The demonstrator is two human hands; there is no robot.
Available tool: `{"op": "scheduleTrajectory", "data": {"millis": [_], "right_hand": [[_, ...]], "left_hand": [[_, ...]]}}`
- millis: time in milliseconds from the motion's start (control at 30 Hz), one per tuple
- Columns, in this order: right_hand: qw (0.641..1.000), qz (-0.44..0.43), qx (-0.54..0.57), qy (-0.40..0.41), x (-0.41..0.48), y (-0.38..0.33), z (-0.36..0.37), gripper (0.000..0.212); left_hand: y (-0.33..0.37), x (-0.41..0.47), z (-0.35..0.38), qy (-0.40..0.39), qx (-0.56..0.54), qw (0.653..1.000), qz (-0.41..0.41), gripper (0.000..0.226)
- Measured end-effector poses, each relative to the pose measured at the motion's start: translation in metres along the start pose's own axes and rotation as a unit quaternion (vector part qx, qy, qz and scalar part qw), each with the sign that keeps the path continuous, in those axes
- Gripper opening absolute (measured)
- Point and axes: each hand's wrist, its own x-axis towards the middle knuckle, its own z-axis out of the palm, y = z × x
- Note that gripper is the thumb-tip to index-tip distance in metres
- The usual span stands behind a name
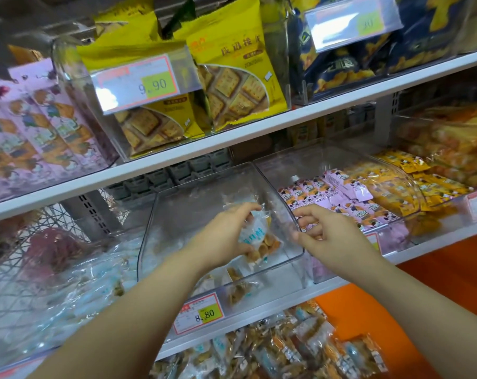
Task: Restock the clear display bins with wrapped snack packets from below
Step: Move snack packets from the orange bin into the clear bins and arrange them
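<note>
As the left hand (223, 237) grips a packet (257, 233) above the 8.80 tag (199, 314), the right hand (330, 237) curls, hold unclear.

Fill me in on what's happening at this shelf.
A person is restocking a clear plastic display bin on the middle shelf. The left hand grips a clear-wrapped packet of small golden biscuits at its opening, while the right hand seems to pinch the bin's right wall. The bin is nearly empty, with a few packets at its front; many more lie heaped below.

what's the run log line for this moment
left hand: grips snack packet in clear bin mouth | right hand: at bin's right wall, grip unclear
</note>
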Motion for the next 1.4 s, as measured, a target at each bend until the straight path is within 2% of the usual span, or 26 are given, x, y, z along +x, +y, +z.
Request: {"op": "scheduleTrajectory", "data": {"millis": [167,333,567,667,767,867,900,933,1000,1067,1100,1167,1233,1400], "right_hand": [[1.000,-0.006,0.002,-0.003,0.000,0.000,-0.001,0.035],[1.000,-0.009,-0.001,-0.003,0.002,-0.001,-0.002,0.035],[1.000,-0.008,-0.004,-0.004,0.002,0.000,-0.001,0.037],[1.000,-0.004,-0.006,-0.004,0.001,-0.001,-0.001,0.037],[1.000,-0.003,-0.008,-0.005,0.001,-0.002,-0.001,0.038],[1.000,-0.001,-0.009,-0.003,0.001,-0.003,-0.001,0.038],[1.000,-0.001,-0.010,-0.003,0.001,-0.003,-0.001,0.038],[1.000,-0.001,-0.011,-0.002,0.001,-0.003,0.000,0.037],[1.000,-0.002,-0.015,-0.001,0.000,-0.003,0.000,0.037],[1.000,0.001,-0.017,0.000,0.001,-0.003,0.001,0.038],[1.000,0.003,-0.018,0.001,0.001,-0.004,0.001,0.038],[1.000,0.004,-0.021,0.002,0.001,-0.003,0.002,0.039],[1.000,0.004,-0.023,0.000,0.000,-0.003,0.001,0.039],[1.000,0.002,-0.017,-0.011,-0.001,-0.004,-0.001,0.039]], "left_hand": [[-0.013,0.025,0.033,-0.039,0.029,0.999,0.009,0.066],[-0.028,0.039,0.047,-0.008,0.034,0.999,-0.012,0.055],[-0.032,0.039,0.056,0.019,0.043,0.999,0.011,0.055],[-0.035,0.035,0.046,0.013,0.041,0.999,0.020,0.063],[-0.039,0.024,0.030,0.040,-0.042,0.998,-0.030,0.071],[-0.050,0.007,0.022,0.119,-0.097,0.981,-0.122,0.041],[-0.054,0.000,0.020,0.114,-0.089,0.979,-0.146,0.032],[-0.059,-0.006,0.020,0.076,-0.077,0.983,-0.150,0.028],[-0.061,-0.014,0.023,-0.070,-0.055,0.987,-0.131,0.032],[-0.056,-0.018,0.029,-0.204,-0.028,0.970,-0.130,0.058],[-0.053,-0.017,0.031,-0.238,-0.011,0.961,-0.138,0.072],[-0.049,-0.015,0.036,-0.267,0.021,0.953,-0.143,0.089],[-0.049,-0.013,0.041,-0.263,0.042,0.954,-0.140,0.088],[-0.056,-0.016,0.026,-0.239,0.088,0.960,-0.118,0.042]]}}
